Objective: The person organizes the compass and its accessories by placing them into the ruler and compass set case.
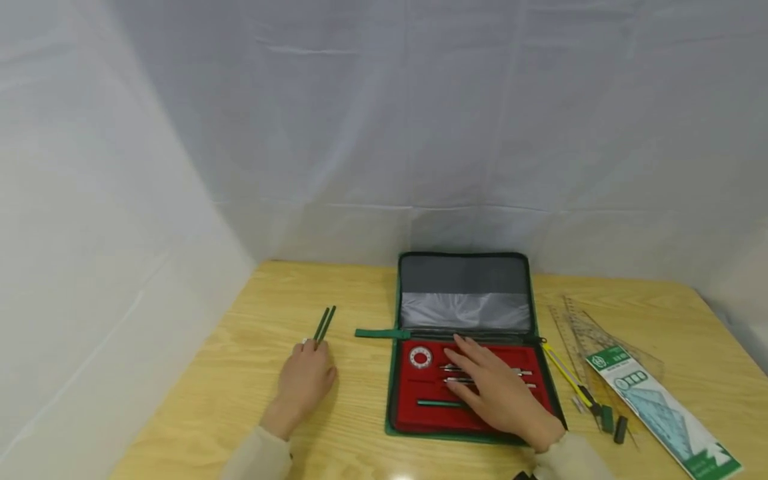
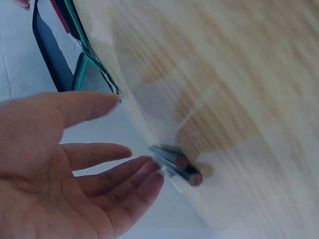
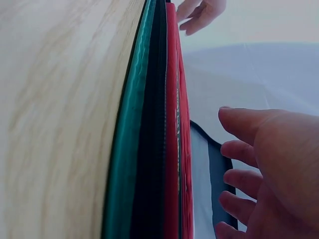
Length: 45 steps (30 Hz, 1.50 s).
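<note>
Two dark green pencils (image 1: 325, 324) (image 2: 193, 177) lie side by side on the table at the left. My left hand (image 1: 303, 380) (image 2: 89, 169) is right at their near ends, its fingers loosely bent and its thumb apart, with nothing gripped. A zippered drawing-set case (image 1: 393, 393) (image 3: 127, 149) lies unfolded, its red tray (image 1: 414, 420) facing up. Over the tray my right hand (image 1: 501, 390) (image 3: 269, 169) hovers with its fingers spread, holding nothing. A white ring-shaped disc (image 1: 421, 357), slim metal drawing instruments (image 1: 453, 381) and a green pencil (image 1: 438, 403) sit in the tray, partly hidden by that hand.
Right of the case lie a yellow utility knife (image 1: 567, 370), clear rulers (image 1: 564, 333), a green block (image 1: 607, 419), a dark block (image 1: 621, 430) and a green-and-white packet (image 1: 666, 413). A green strap (image 1: 375, 333) extends left from the case. White sheeting (image 1: 360, 133) rises behind the table.
</note>
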Each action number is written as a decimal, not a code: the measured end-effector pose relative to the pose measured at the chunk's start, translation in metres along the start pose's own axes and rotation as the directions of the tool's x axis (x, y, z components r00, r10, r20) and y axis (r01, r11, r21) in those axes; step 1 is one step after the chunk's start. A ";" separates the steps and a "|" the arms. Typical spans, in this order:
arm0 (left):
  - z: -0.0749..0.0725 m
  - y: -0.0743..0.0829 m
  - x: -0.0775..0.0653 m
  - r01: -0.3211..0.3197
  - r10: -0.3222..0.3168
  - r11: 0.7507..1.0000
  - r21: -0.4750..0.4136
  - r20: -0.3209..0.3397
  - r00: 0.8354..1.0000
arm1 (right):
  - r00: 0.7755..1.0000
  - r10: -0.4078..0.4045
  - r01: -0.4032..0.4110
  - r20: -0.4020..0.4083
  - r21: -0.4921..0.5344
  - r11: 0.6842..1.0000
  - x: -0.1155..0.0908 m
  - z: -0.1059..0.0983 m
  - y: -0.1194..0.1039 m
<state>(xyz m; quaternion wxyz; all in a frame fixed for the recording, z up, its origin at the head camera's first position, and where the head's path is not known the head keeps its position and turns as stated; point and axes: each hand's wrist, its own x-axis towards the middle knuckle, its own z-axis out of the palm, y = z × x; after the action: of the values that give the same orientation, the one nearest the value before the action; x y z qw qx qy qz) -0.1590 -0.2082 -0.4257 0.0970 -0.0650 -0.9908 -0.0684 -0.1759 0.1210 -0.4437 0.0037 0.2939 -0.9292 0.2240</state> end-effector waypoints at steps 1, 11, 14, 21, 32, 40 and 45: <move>-0.001 -0.001 0.000 0.008 -0.008 1.000 -0.005 0.007 1.000 | 1.000 -0.001 0.001 0.005 0.003 1.000 0.000 0.000 -0.001; -0.001 -0.018 0.010 0.086 -0.084 0.995 -0.042 0.041 0.996 | 1.000 -0.015 0.015 0.012 -0.004 1.000 0.002 0.004 -0.001; -0.001 -0.019 0.013 0.104 -0.100 0.993 -0.046 0.085 0.991 | 1.000 -0.023 0.023 0.003 0.000 1.000 0.002 0.005 -0.001; -0.002 -0.017 0.019 0.146 -0.141 0.988 -0.044 0.110 0.984 | 0.998 -0.053 0.053 -0.019 0.010 0.999 -0.001 0.005 0.001; -0.004 -0.015 0.021 0.150 -0.134 0.983 -0.109 0.136 0.982 | 0.995 -0.060 0.059 -0.079 -0.010 0.998 -0.009 0.000 0.008; -0.011 0.009 0.027 0.065 -0.045 0.985 -0.161 0.121 0.992 | 0.981 -0.045 0.036 -0.188 -0.050 0.998 -0.017 -0.017 0.024; -0.015 0.035 0.028 -0.071 0.079 0.988 -0.139 0.051 0.996 | 0.975 0.001 -0.010 -0.223 -0.040 0.999 -0.026 -0.030 0.035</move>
<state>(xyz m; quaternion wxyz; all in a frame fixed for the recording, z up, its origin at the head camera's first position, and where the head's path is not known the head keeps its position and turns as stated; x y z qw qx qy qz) -0.1780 -0.1729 -0.4011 0.0666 -0.1106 -0.9830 -0.1308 -0.1775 0.1728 -0.4350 0.1132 0.2644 -0.9281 0.2365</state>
